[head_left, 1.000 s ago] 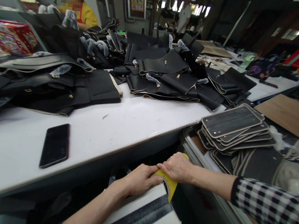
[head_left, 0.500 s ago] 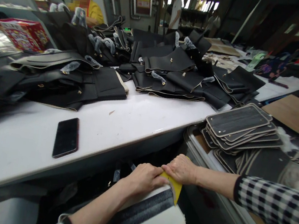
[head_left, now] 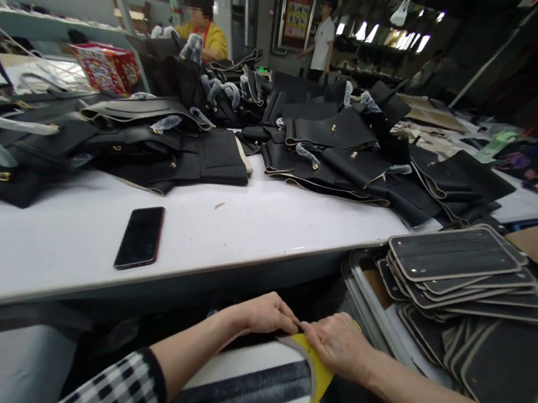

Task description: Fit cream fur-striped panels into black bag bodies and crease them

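Note:
A yellow curved piece with a greyish edge (head_left: 318, 374) lies at the end of a white surface with a dark band (head_left: 246, 387), low in front of me. My right hand (head_left: 341, 347) is closed around its upper part, thumb on top. Close beside it, my left hand (head_left: 269, 316) is pinched at the upper edge, fingertips nearly meeting my right thumb. What sits between the left fingertips is too small to make out. Both hands are below the front edge of the white table (head_left: 255, 226).
A phone (head_left: 141, 237) lies on the table near its front edge. Black leather-like pieces (head_left: 330, 130) with wrapped handles are heaped behind. Grey-edged black panels (head_left: 453, 252) are stacked at right. A red patterned box (head_left: 109, 68) and a person in yellow (head_left: 215, 38) are farther back.
My view has shifted, so the table's contents sit farther right. My left hand has drawn back from lying over the white surface to a pinch at the edge; my right hand still grips the yellow piece.

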Action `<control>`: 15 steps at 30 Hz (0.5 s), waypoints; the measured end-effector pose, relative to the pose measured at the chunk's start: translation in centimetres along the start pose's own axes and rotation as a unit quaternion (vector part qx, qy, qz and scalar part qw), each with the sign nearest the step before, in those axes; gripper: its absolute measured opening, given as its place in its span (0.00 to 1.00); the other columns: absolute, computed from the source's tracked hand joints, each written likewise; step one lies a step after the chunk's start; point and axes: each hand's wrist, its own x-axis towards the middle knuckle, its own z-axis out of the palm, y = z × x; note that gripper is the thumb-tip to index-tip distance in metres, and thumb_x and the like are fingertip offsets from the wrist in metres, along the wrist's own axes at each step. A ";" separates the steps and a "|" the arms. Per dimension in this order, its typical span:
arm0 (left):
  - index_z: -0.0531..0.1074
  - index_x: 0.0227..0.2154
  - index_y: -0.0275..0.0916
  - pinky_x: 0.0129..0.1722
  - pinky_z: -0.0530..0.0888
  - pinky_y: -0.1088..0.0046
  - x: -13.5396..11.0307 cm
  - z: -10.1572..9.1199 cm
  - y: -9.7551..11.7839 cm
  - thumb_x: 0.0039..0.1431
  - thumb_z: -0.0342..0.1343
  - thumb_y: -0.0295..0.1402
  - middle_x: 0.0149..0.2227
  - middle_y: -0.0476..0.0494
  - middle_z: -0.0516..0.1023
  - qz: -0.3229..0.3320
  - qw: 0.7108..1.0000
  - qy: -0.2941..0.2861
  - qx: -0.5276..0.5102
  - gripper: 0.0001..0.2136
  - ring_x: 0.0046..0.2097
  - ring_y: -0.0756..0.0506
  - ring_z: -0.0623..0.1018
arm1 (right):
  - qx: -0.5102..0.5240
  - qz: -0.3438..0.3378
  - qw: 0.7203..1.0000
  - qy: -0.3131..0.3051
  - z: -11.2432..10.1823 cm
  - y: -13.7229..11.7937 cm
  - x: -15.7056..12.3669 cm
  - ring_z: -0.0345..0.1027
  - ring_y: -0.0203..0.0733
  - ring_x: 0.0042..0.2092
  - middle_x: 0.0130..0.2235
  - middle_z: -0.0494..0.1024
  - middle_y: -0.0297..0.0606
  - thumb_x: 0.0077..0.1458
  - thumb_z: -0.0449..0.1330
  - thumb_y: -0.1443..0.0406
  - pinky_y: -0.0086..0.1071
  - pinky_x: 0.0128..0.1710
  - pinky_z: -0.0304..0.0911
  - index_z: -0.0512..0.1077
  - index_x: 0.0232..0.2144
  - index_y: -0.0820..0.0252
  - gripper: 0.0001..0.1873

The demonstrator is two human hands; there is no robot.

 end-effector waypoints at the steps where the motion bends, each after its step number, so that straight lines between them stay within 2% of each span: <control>1: 0.82 0.35 0.34 0.28 0.66 0.73 0.1 0.0 0.0 0.42 0.58 0.34 0.26 0.47 0.77 -0.003 1.000 0.002 0.002 0.16 0.26 0.50 0.67 | 0.004 -0.001 1.000 0.000 0.1 0.1 -0.1 0.72 0.40 0.26 0.26 0.79 0.38 0.70 0.38 0.59 0.35 0.26 0.41 0.75 0.24 0.58 0.31; 6: 0.82 0.34 0.37 0.30 0.67 0.75 0.7 0.1 -0.1 0.44 0.58 0.33 0.25 0.51 0.76 -0.015 0.999 0.016 0.039 0.14 0.27 0.50 0.68 | 0.018 -0.009 1.000 -0.001 0.9 0.5 -0.1 0.72 0.41 0.27 0.26 0.79 0.37 0.70 0.36 0.58 0.35 0.27 0.44 0.75 0.25 0.57 0.33; 11: 0.82 0.35 0.40 0.38 0.70 0.72 -0.1 0.0 0.8 0.47 0.61 0.37 0.30 0.50 0.79 -0.039 0.994 0.032 0.094 0.12 0.36 0.44 0.74 | -0.009 -0.029 0.999 0.027 1.2 0.5 0.5 0.70 0.45 0.27 0.24 0.77 0.38 0.70 0.34 0.57 0.37 0.30 0.52 0.74 0.24 0.55 0.34; 13: 0.82 0.33 0.43 0.43 0.70 0.69 -1.2 -0.9 1.1 0.45 0.64 0.41 0.31 0.50 0.80 -0.047 0.993 0.035 0.105 0.12 0.39 0.42 0.76 | -0.016 -0.046 0.997 0.061 1.2 0.9 0.6 0.70 0.46 0.27 0.24 0.76 0.36 0.69 0.36 0.57 0.38 0.31 0.55 0.74 0.25 0.54 0.32; 15: 0.82 0.31 0.44 0.47 0.69 0.67 -3.2 -2.9 0.8 0.43 0.67 0.45 0.32 0.49 0.80 -0.054 0.992 0.052 0.101 0.13 0.41 0.41 0.76 | 0.005 -0.073 0.991 0.116 1.2 1.6 0.9 0.70 0.45 0.28 0.26 0.76 0.36 0.69 0.38 0.57 0.37 0.30 0.58 0.75 0.30 0.52 0.28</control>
